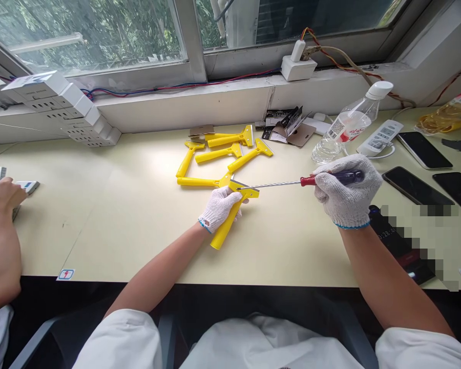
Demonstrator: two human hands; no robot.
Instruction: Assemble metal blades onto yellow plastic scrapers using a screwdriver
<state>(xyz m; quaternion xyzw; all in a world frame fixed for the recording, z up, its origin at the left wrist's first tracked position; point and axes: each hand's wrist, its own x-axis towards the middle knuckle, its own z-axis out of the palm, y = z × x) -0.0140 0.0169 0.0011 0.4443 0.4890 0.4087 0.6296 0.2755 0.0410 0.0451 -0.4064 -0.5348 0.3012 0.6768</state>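
My left hand (221, 207), in a white knit glove, is closed round a yellow scraper (227, 225) near its head. The scraper's ribbed handle slants down toward the front of the table. In my gloved right hand (346, 192) is a screwdriver (309, 181) with a red and dark handle, held level. Its long shaft points left, and the tip meets the scraper's head by my left thumb. Just beyond lie several more yellow scrapers (215, 154), one handle (200, 182) reaching close to my left hand.
White boxes (80, 113) are stacked at back left. Torn dark packaging (288, 125), a plastic bottle (348, 125), a power strip (380, 138) and several phones (418, 192) lie toward the right. Another person's hand (2, 197) rests by small white items at far left.
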